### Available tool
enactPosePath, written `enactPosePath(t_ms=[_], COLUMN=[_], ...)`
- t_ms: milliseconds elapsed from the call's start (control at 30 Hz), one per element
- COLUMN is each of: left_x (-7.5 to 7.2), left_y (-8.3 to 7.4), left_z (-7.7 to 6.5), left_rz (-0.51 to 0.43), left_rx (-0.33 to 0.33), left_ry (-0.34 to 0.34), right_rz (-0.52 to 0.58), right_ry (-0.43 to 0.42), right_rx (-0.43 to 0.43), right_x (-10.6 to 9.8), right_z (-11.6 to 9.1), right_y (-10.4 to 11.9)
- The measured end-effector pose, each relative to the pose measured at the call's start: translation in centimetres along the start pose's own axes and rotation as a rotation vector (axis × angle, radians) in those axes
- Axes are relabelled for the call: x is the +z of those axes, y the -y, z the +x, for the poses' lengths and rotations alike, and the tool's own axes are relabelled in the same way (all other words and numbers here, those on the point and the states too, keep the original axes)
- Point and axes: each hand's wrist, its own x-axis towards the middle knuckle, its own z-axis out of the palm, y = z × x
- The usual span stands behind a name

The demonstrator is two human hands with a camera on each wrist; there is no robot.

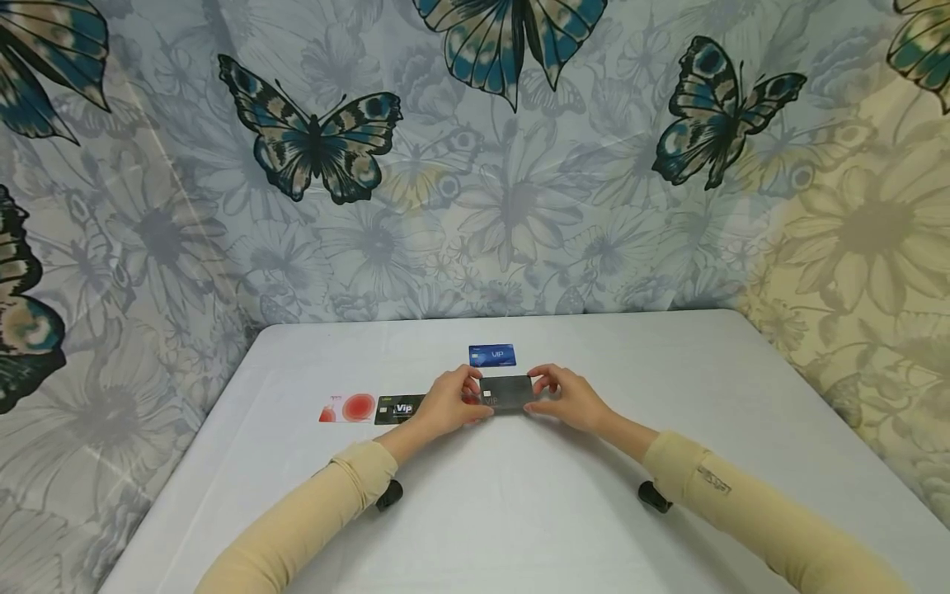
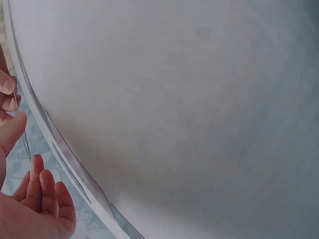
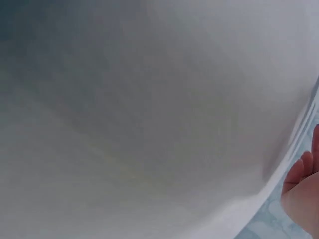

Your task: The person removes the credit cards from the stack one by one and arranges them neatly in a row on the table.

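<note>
A dark grey card [image 1: 508, 394] with a chip and faint VIP lettering is held just above the table, its face towards the head camera. My left hand [image 1: 448, 404] pinches its left edge between thumb and fingers. At the opposite edge, my right hand [image 1: 570, 399] grips the card the same way. The left wrist view catches the card nearly edge-on as a thin line [image 2: 27, 145] beside the left fingers [image 2: 47, 194]. Only part of the right hand [image 3: 301, 194] shows in the right wrist view, where the card is out of sight.
A blue VIP card [image 1: 491, 355] lies behind the held card. To the left lie a red and white card [image 1: 347, 408] and a black Vip card [image 1: 395, 407], the latter partly covered by the left hand. The white table [image 1: 512, 511] ends at a butterfly-patterned cloth [image 1: 512, 272].
</note>
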Motion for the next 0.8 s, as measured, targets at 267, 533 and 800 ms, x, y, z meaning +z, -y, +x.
enactPosePath(t_ms=[267,533,800], left_x=[0.5,0.7,0.9], left_y=[-0.3,-0.6,-0.4], left_z=[-0.3,-0.5,-0.6], left_rz=[0.064,0.154,0.187], left_rx=[0.029,0.04,0.031], left_ry=[0.006,0.001,0.011], right_rz=[-0.015,-0.048,-0.07], right_ry=[0.012,0.024,0.032], right_rx=[0.005,-0.004,-0.015], right_x=[-0.2,-0.3,-0.3], right_z=[-0.8,-1.1,-1.1], right_y=[-0.4,-0.6,-0.6])
